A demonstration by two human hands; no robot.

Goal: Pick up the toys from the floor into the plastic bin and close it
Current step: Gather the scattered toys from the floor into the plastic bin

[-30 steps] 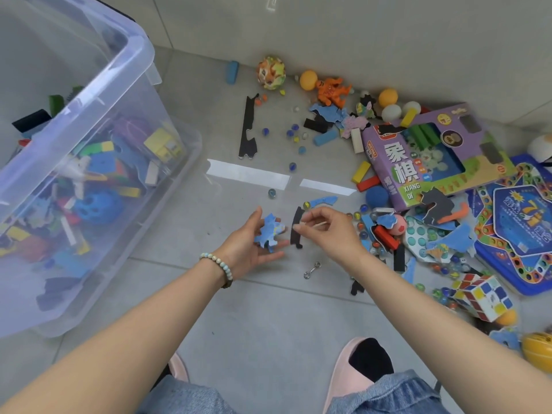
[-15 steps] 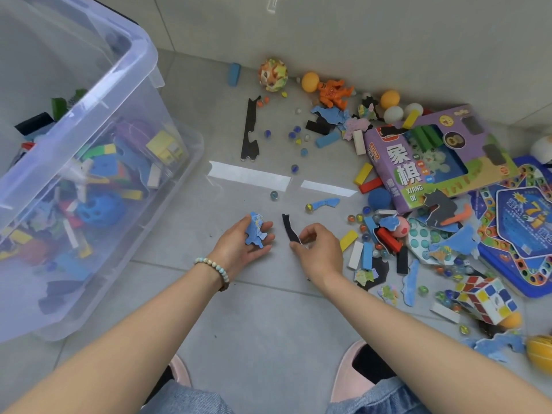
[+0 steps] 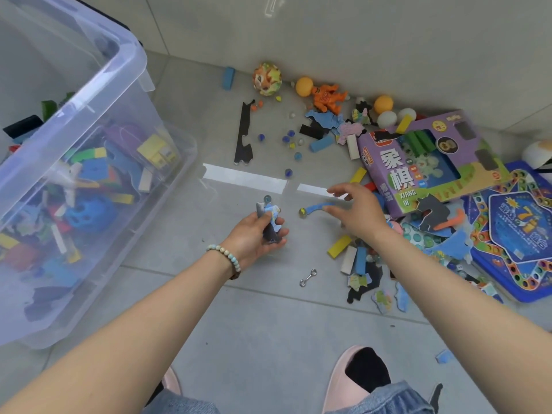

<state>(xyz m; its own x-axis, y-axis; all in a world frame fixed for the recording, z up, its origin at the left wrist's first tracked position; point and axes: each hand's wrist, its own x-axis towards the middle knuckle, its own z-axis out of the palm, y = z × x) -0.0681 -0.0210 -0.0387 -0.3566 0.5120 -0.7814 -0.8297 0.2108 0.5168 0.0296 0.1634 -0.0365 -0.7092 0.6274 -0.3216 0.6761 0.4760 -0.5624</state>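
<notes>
Toys lie scattered over the grey tile floor on the right and along the far wall, while many more already sit in the plastic bin on the left, whose top is open. The left hand, with a bead bracelet at the wrist, hovers low over the floor in the middle. Its thumb and curled fingers grip a small stack of puzzle pieces, blue on top and dark grey beneath. The right hand reaches out just to the right of it, palm down, fingers spread and holding nothing. Its lower fingertip is at the right end of a curved blue piece lying flat on the floor; whether it touches cannot be told. A marble rests at the left end of that piece.

Just beyond the hands, two strips of white tape are stuck to the floor. Farther off lie a long black piece, loose marbles, a lion-faced ball and an orange figure near the wall. To the right sit a purple game box and a blue game board, with foam pieces on and between them. Near the right forearm are a yellow block and a small metal hook.
</notes>
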